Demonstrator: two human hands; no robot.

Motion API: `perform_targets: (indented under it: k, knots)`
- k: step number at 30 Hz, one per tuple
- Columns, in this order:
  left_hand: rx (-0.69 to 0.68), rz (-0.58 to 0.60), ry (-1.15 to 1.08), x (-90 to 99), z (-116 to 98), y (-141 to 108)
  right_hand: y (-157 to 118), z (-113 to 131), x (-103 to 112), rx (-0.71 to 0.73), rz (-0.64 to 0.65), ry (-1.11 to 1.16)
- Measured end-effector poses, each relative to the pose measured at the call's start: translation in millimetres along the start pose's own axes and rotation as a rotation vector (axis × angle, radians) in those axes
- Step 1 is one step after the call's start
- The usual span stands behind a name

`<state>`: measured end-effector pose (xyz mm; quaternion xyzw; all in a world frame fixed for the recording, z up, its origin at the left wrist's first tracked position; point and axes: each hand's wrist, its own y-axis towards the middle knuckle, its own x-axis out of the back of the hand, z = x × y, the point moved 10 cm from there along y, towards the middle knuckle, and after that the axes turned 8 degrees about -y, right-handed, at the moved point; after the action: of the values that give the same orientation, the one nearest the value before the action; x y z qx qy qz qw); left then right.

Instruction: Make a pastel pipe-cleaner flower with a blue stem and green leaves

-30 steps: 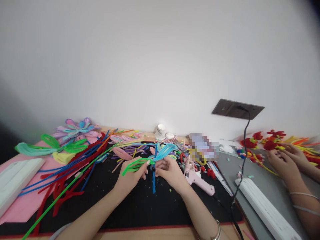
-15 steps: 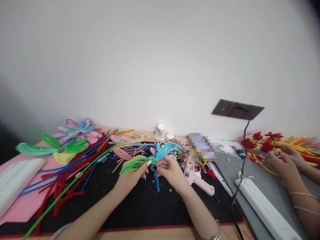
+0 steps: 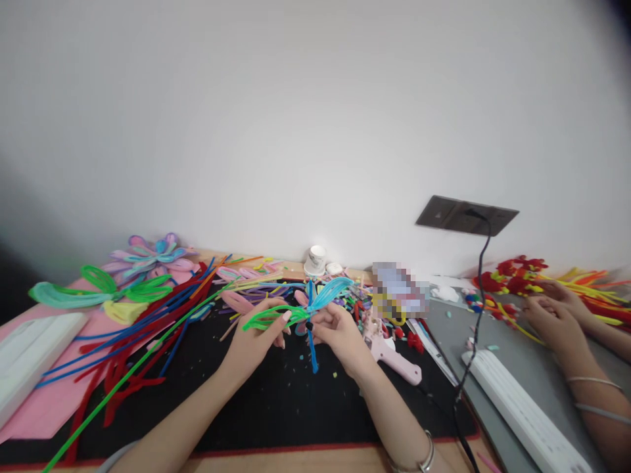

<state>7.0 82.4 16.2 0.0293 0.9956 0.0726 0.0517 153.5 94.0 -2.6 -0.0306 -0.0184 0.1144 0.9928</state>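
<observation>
Over the black mat, my left hand [image 3: 257,332] pinches the looped green pipe cleaners [image 3: 276,317] from the left side. My right hand [image 3: 340,336] is closed on the joint of the same piece, where green and blue loops meet. Blue loops [image 3: 331,292] fan out to the upper right, and a twisted blue stem [image 3: 313,353] hangs down between the hands. A small black bit shows at the joint, close to my right fingertips. Both hands are near each other, with the joint between them.
A pink glue gun [image 3: 397,361] lies right of my right hand. Loose pipe cleaners [image 3: 148,328] and a green and yellow piece [image 3: 106,292] are on the left. A white cup [image 3: 315,259] stands by the wall. Another person's hands [image 3: 557,315] work at far right, beyond a black cable [image 3: 476,341].
My left hand has shifted slightly away from the joint along the green loops, its thumb a little lifted. The piece has tilted slightly. The other person's red piece has turned.
</observation>
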Motion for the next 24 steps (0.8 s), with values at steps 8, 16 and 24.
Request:
perform_targets:
  k: [8,16,24]
  knots:
    - [0.009,0.062,0.082,-8.2,1.4,-1.2,0.2,-2.7,-4.4,0.009,0.022,-0.014]
    - [0.045,0.094,0.084,-12.3,6.4,-2.6,-1.8,-0.4,-13.2,0.013,0.085,0.002]
    - [0.093,0.009,0.117,-6.7,9.2,-1.1,-4.2,1.7,-22.4,0.047,0.156,-0.029]
